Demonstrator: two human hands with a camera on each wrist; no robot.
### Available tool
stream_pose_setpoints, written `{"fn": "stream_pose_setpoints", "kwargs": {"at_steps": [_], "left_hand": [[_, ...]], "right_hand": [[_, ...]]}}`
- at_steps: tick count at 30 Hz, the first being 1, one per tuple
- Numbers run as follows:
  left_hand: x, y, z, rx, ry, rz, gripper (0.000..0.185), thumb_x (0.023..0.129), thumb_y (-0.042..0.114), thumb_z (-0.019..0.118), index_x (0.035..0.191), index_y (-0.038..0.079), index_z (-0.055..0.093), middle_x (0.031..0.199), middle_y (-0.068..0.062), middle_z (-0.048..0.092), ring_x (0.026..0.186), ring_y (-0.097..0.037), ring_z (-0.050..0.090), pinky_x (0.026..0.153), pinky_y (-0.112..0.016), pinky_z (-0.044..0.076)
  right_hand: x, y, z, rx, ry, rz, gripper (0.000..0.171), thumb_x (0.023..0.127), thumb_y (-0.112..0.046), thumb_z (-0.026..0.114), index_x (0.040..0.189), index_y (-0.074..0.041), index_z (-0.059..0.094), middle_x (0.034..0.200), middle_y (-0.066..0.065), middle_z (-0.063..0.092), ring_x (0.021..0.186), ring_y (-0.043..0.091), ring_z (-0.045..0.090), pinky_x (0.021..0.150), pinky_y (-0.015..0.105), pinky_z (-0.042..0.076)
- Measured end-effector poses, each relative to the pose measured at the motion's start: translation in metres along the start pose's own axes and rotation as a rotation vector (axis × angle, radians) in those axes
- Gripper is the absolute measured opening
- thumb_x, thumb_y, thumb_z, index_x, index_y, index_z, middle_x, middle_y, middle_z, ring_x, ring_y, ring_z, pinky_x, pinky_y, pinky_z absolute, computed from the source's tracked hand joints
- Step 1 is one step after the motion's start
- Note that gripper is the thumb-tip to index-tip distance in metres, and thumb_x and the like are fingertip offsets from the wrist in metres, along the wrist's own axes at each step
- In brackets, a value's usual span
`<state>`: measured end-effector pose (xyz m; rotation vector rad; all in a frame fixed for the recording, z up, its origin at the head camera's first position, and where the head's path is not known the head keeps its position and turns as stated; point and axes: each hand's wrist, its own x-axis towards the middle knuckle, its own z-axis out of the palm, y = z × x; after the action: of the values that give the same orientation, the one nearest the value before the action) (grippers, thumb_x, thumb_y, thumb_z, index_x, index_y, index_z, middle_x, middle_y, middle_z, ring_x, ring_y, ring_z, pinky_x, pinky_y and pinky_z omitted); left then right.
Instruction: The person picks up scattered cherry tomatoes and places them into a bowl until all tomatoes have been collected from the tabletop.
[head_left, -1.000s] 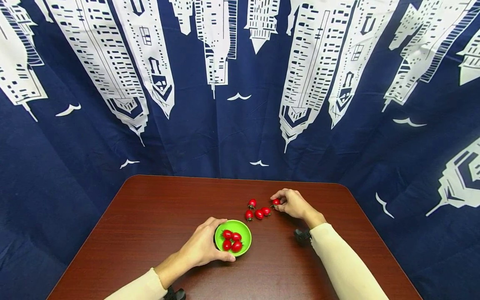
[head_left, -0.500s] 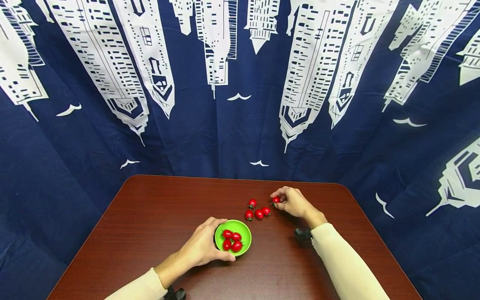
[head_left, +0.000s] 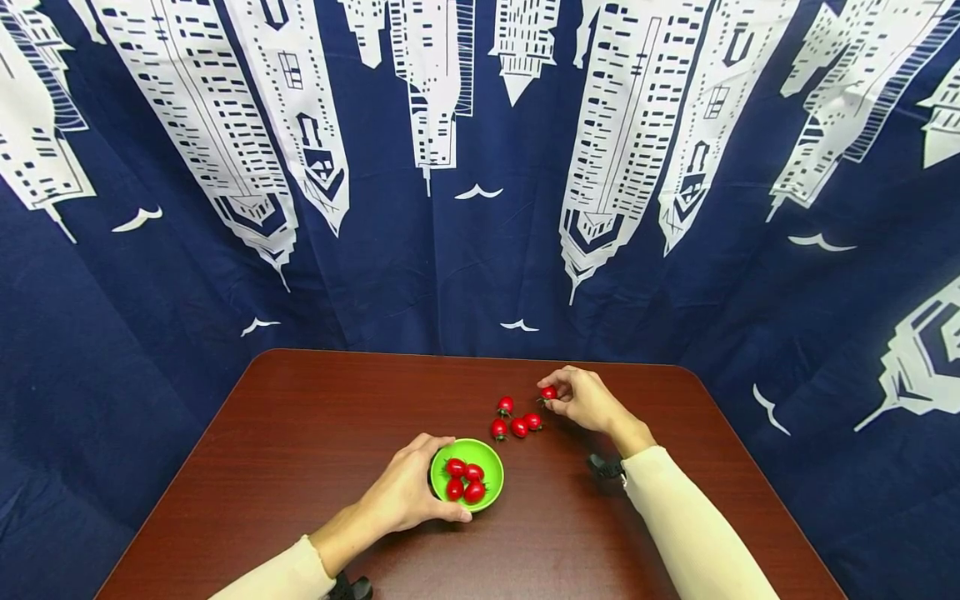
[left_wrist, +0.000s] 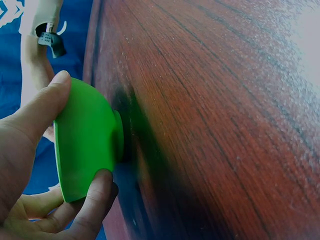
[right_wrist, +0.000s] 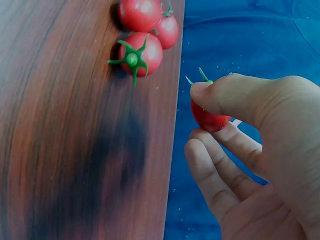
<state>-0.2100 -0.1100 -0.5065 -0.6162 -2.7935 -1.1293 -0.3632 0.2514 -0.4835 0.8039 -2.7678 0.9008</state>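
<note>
**Tomato pinched and off the table, bowl held at 7 o'clock**

From where I'm watching, the right hand (head_left: pixel 588 402) has a tomato (right_wrist: pixel 209 119) pinched between thumb and fingertips, just clear of the table (head_left: pixel 315 417). The left hand (head_left: pixel 405 493) is wrapped round the side of the green bowl (head_left: pixel 487 458), thumb on the rim, holding it flat on the wood.

My take on doing this bit well: keep the pinch light so the skin doesn't split, and grip the body rather than the green stem. The bowl sits at about 7 o'clock from the held tomato, nearer me.

Four tomatoes are already in the bowl. Four loose ones (head_left: pixel 517 427) lie on the table right between hand and bowl, so I'd go over them rather than brush through and send them rolling. A city-print curtain (head_left: pixel 450 208) hangs behind.
</note>
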Motion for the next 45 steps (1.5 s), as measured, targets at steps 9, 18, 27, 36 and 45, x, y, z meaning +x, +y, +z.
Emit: {"fn": "stream_pose_setpoints", "kwargs": {"at_steps": [9, 18, 27, 36, 45], "left_hand": [[0.0, 0.0, 0.0, 0.005, -0.008, -0.008, 0.11, 0.064, 0.046, 0.117, 0.154, 0.004, 0.069, 0.134, -0.005, 0.075, 0.125, -0.029, 0.073, 0.111, -0.048, 0.064], [0.001, 0.001, -0.001, 0.008, -0.008, -0.004, 0.11, 0.064, 0.045, 0.117, 0.154, 0.003, 0.069, 0.135, -0.006, 0.075, 0.126, -0.03, 0.073, 0.111, -0.049, 0.064], [0.0, 0.0, -0.001, 0.005, -0.011, -0.016, 0.109, 0.064, 0.047, 0.117, 0.154, 0.007, 0.07, 0.134, -0.004, 0.075, 0.125, -0.028, 0.073, 0.111, -0.046, 0.064], [0.0, 0.001, 0.0, -0.002, -0.012, -0.013, 0.109, 0.064, 0.045, 0.117, 0.154, 0.005, 0.07, 0.133, -0.005, 0.075, 0.124, -0.029, 0.073, 0.11, -0.047, 0.064], [0.001, 0.0, 0.0, -0.013, -0.02, -0.022, 0.109, 0.065, 0.045, 0.117, 0.154, 0.005, 0.069, 0.134, -0.005, 0.074, 0.125, -0.027, 0.073, 0.11, -0.047, 0.065]], "right_hand": [[-0.001, -0.015, 0.001, 0.021, -0.003, -0.023, 0.03, 0.093, 0.003, 0.092, 0.123, 0.001, 0.084, 0.108, 0.011, 0.08, 0.088, 0.009, 0.072, 0.08, 0.023, 0.065], [-0.001, -0.029, 0.0, 0.006, -0.003, -0.076, 0.03, 0.093, 0.001, 0.091, 0.121, -0.006, 0.086, 0.108, 0.008, 0.082, 0.09, 0.013, 0.072, 0.082, 0.028, 0.066], [-0.001, -0.052, -0.003, -0.005, -0.019, -0.105, 0.029, 0.093, -0.002, 0.091, 0.121, -0.01, 0.086, 0.107, 0.007, 0.082, 0.088, 0.011, 0.072, 0.079, 0.024, 0.062], [-0.001, -0.072, -0.003, 0.008, -0.038, -0.143, 0.028, 0.094, -0.005, 0.092, 0.121, -0.007, 0.085, 0.105, 0.003, 0.082, 0.087, 0.009, 0.073, 0.079, 0.026, 0.064], [-0.003, -0.094, -0.003, 0.004, -0.075, -0.175, 0.027, 0.095, -0.005, 0.092, 0.121, -0.007, 0.085, 0.108, 0.009, 0.083, 0.087, 0.007, 0.073, 0.08, 0.024, 0.064]]}}
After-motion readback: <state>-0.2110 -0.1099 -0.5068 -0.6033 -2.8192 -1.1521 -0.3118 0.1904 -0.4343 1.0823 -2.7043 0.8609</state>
